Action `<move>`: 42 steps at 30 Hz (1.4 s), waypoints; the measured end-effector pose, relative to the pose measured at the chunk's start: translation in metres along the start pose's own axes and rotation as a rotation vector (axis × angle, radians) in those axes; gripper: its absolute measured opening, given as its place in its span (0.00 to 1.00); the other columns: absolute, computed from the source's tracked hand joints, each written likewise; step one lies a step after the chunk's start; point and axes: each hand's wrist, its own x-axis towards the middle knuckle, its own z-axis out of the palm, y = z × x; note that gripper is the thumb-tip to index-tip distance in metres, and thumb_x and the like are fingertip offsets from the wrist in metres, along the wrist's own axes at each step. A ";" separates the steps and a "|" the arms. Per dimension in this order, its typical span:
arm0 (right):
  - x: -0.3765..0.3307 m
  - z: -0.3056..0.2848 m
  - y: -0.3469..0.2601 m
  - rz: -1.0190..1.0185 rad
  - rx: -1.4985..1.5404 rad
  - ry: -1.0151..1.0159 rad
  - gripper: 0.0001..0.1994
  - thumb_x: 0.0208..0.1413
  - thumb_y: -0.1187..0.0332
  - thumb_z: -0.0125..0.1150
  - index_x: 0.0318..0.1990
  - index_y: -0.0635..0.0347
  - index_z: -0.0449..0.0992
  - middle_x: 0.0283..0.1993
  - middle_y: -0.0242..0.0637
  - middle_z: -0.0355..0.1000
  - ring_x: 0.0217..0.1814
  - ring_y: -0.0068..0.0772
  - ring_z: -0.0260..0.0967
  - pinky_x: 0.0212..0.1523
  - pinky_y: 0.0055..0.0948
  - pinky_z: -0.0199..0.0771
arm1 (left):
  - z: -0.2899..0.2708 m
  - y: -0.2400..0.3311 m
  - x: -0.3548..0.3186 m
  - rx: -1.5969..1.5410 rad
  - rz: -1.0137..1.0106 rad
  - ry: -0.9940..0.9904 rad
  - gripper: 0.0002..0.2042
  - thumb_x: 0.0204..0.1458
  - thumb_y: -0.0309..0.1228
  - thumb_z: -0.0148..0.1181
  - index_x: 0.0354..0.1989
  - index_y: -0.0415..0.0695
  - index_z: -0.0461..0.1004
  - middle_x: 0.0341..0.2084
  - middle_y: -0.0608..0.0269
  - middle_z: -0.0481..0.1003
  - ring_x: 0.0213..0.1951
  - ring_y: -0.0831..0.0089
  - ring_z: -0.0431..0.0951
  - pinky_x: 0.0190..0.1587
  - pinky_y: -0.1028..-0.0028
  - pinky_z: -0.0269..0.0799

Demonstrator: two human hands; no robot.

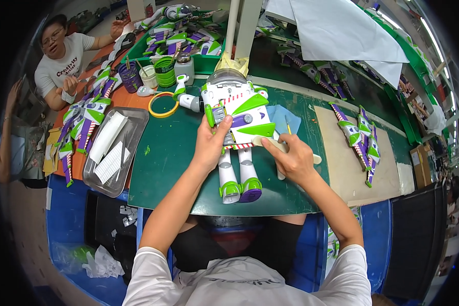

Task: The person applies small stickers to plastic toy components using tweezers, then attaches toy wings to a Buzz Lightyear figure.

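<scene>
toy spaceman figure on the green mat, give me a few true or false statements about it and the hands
1. The toy figure lies on its back on the green mat. True.
2. The left hand rests on the figure's torso. True.
3. The right hand holds a pair of scissors. False: it holds a pale flat tool against the figure's side.
4. The yellow ring sits on the figure's feet. False: it lies beside the figure's arm, near the cups.
5. A metal tray lies left of the mat. True.
</scene>
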 end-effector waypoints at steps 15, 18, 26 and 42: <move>0.016 0.012 -0.020 -0.045 0.003 0.078 0.21 0.39 0.70 0.54 0.46 0.43 0.72 0.29 0.30 0.61 0.24 0.25 0.59 0.21 0.22 0.62 | 0.000 -0.002 -0.007 0.029 -0.026 -0.018 0.16 0.52 0.29 0.51 0.47 0.38 0.60 0.40 0.59 0.69 0.41 0.76 0.69 0.43 0.76 0.66; 0.012 0.011 -0.012 -0.056 0.041 0.103 0.23 0.33 0.73 0.57 0.43 0.44 0.75 0.29 0.33 0.61 0.23 0.29 0.61 0.19 0.25 0.62 | -0.001 0.006 -0.006 0.003 -0.024 -0.009 0.15 0.53 0.29 0.50 0.47 0.37 0.60 0.40 0.58 0.69 0.41 0.75 0.70 0.44 0.76 0.67; -0.010 0.000 -0.004 -0.096 0.027 0.224 0.22 0.30 0.74 0.60 0.40 0.45 0.77 0.29 0.32 0.56 0.20 0.27 0.56 0.16 0.22 0.57 | -0.001 0.005 -0.007 -0.036 -0.014 -0.013 0.17 0.53 0.31 0.49 0.49 0.38 0.58 0.43 0.57 0.67 0.43 0.73 0.70 0.44 0.74 0.68; 0.036 -0.010 -0.017 0.430 0.407 0.099 0.22 0.49 0.70 0.51 0.54 0.65 0.60 0.50 0.48 0.60 0.51 0.46 0.57 0.52 0.35 0.53 | 0.006 0.004 -0.017 -0.206 0.027 -0.076 0.19 0.58 0.41 0.36 0.53 0.44 0.56 0.48 0.58 0.64 0.49 0.67 0.66 0.52 0.65 0.61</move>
